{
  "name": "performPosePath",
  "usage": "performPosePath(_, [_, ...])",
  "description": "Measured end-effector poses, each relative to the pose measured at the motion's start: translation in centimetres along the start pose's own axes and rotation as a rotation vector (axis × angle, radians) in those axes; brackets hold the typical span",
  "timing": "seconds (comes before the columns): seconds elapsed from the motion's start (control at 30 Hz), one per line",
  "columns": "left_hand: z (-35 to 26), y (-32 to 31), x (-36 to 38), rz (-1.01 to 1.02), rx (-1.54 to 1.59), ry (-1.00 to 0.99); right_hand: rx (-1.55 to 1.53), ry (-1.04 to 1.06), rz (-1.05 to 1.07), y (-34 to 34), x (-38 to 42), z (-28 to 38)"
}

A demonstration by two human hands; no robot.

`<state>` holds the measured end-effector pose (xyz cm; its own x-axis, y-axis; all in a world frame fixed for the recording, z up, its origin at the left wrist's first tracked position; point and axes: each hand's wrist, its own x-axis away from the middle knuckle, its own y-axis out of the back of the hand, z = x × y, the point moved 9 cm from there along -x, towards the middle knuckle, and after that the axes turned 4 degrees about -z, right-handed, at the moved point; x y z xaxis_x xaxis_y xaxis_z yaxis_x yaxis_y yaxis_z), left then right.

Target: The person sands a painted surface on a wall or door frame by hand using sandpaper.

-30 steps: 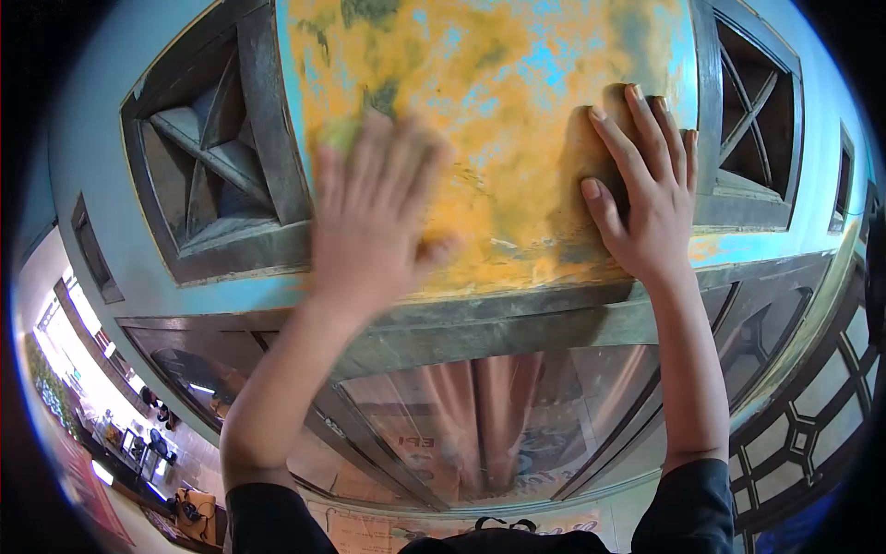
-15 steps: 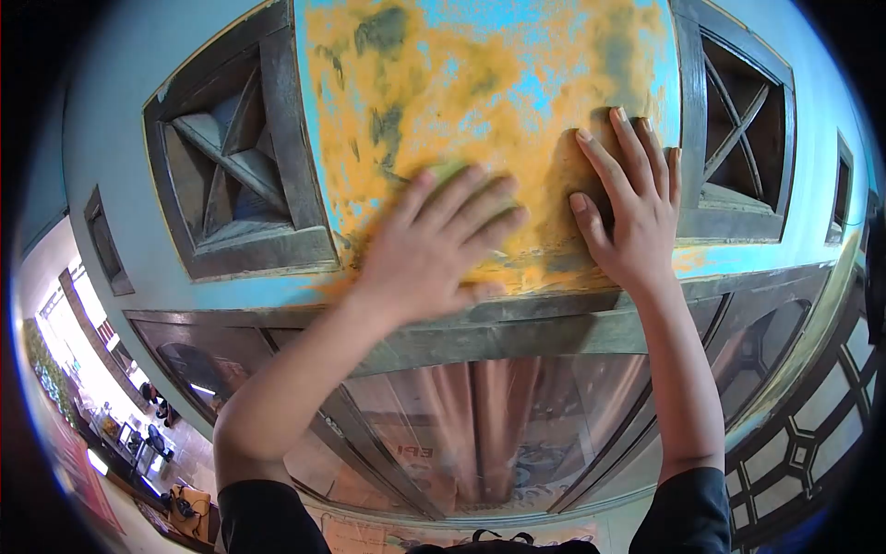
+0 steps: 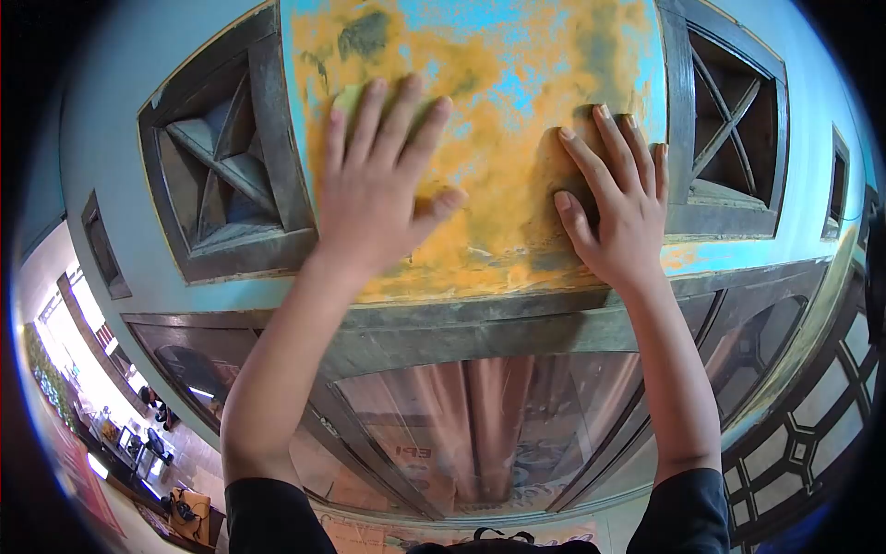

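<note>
A wall panel [image 3: 498, 175] shows patchy orange and blue paint with dark smudges. My left hand [image 3: 374, 185] lies on its left part, fingers spread and pointing up, over a thin yellow-green piece [image 3: 348, 98] that shows between and beside the fingertips. Most of that piece is hidden under the hand, pressed to the panel. My right hand [image 3: 623, 198] rests flat on the panel's right part, fingers spread, with nothing visible in it.
Dark wooden vents with crossed bars flank the panel, one at left [image 3: 226, 162] and one at right [image 3: 729, 120]. Below runs a wooden beam [image 3: 480, 328] over glazed doors. A brown bag [image 3: 189, 512] is at lower left, a dark lattice [image 3: 798, 450] at lower right.
My left hand has moved up and to the left across the panel, with the yellow-green piece under it. My right hand keeps its place on the panel; the whole view has shifted slightly.
</note>
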<state>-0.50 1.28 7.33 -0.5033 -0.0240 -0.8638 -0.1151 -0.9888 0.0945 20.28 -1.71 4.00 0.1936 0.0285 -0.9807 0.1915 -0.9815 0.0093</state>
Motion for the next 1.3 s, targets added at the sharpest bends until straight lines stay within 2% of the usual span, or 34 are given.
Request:
performPosePath(0.1, [-7.2,-1.3,3.9,0.185,0.255,-0.3,0.005,0.001,0.002,-0.1,0.1,0.0])
performPosePath(0.13, [-8.4,-1.1,4.6,0.149,0.223,-0.369,0.005,0.001,-0.004,-0.1,0.1,0.0])
performPosePath(0.23, [-2.7,-1.0,0.9,0.098,0.097,-0.185,-0.006,-0.002,-0.019,-0.1,0.1,-0.1])
performPosePath(0.27, [-0.4,-0.2,-0.4,0.015,0.079,-0.064,-0.015,-0.002,-0.022,-0.1,0.1,-0.1])
performPosePath(0.37, [-0.9,0.1,-0.1,-0.027,0.071,0.002,-0.012,-0.003,-0.031,0.0,0.1,-0.1])
performPosePath(0.5, [-9.4,-1.7,5.0,0.163,0.304,-0.415,-0.013,-0.009,-0.037,-0.1,0.3,-0.2])
performPosePath(0.53, [-7.8,-1.3,3.2,0.163,0.342,-0.385,-0.008,-0.01,-0.036,-0.1,0.2,-0.1])
performPosePath(0.63, [0.3,0.2,-1.6,-0.032,0.056,-0.056,-0.006,-0.013,-0.038,-0.1,0.3,-0.2])
performPosePath(0.67, [1.7,-0.2,-1.8,-0.093,0.035,-0.044,-0.008,-0.014,-0.044,-0.1,0.3,-0.2])
performPosePath(0.77, [-4.8,-1.0,1.2,0.102,0.14,-0.164,-0.005,-0.019,-0.037,-0.1,0.3,-0.2])
performPosePath(0.8, [-7.9,-1.3,3.0,0.184,0.26,-0.294,-0.004,-0.019,-0.039,-0.1,0.4,-0.2])
performPosePath(0.9, [-5.7,-1.5,2.7,0.176,0.17,-0.292,0.003,-0.008,-0.042,-0.1,0.2,-0.2])
performPosePath(0.93, [-2.8,-0.8,1.2,0.078,0.136,-0.163,0.002,-0.008,-0.04,0.0,0.2,-0.2])
performPosePath(1.03, [1.3,0.2,0.6,-0.109,0.065,0.034,0.0,-0.015,-0.037,-0.1,0.4,-0.1])
performPosePath(1.07, [-0.7,0.0,1.6,-0.051,0.099,0.035,0.003,-0.017,-0.036,-0.1,0.4,-0.1])
performPosePath(1.17, [-9.5,-1.9,8.2,0.21,0.428,-0.279,-0.004,-0.014,-0.04,-0.2,0.4,-0.1])
performPosePath(1.27, [-7.1,-1.8,6.6,0.219,0.307,-0.273,-0.003,0.008,-0.066,-0.1,0.4,-0.2])
performPosePath(1.3, [-4.7,-1.5,5.3,0.134,0.254,-0.158,-0.008,0.014,-0.066,-0.1,0.4,-0.1])
